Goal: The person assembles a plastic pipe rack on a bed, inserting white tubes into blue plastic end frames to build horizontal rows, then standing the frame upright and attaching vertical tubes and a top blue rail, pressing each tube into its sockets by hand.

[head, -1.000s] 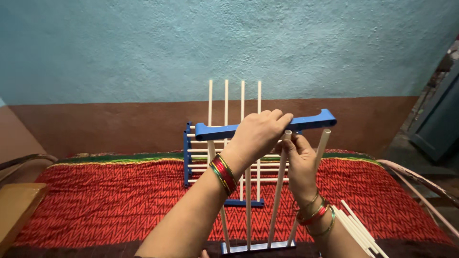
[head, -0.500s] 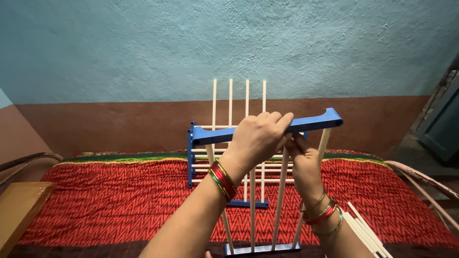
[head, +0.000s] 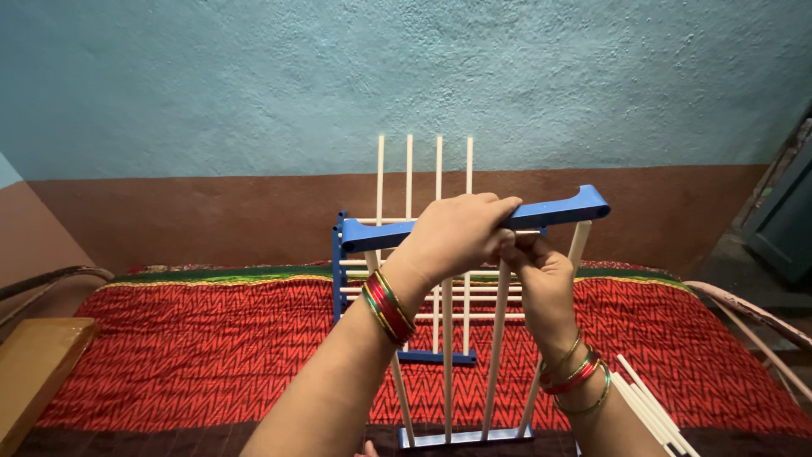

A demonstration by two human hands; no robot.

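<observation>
Rough turquoise wall (head: 254, 76) above a brown painted band, with a bed beneath it covered in a red zigzag-patterned cloth (head: 211, 347). Far left: a curved metal bed rail (head: 51, 278) and the corner of a wooden board (head: 34, 364). Left of centre: the left hand (head: 457, 237), red and green bangles at the wrist, fingers wrapped over the top of a blue plastic bar (head: 558, 210), closed firmly around it. The bar is held level above four white rods (head: 447, 355) that rise from a blue base piece (head: 465, 437) at the near edge of the bed. Behind stands an already assembled blue-and-white rack section (head: 406, 279), four rods projecting upward. Right of centre: the right hand (head: 541, 279), also bangled, reaches up from below, fingertips pinched at the underside of the bar where a rod top meets it; exactly how tightly they grip cannot be told. Far right: a loose bundle of white rods (head: 651, 410) lying on the cloth. Against the earlier frames, the bar appears nearly unchanged in height and tilt, and both hands keep their places, suggesting the rod tops are still being aligned to the bar's sockets rather than seated.
</observation>
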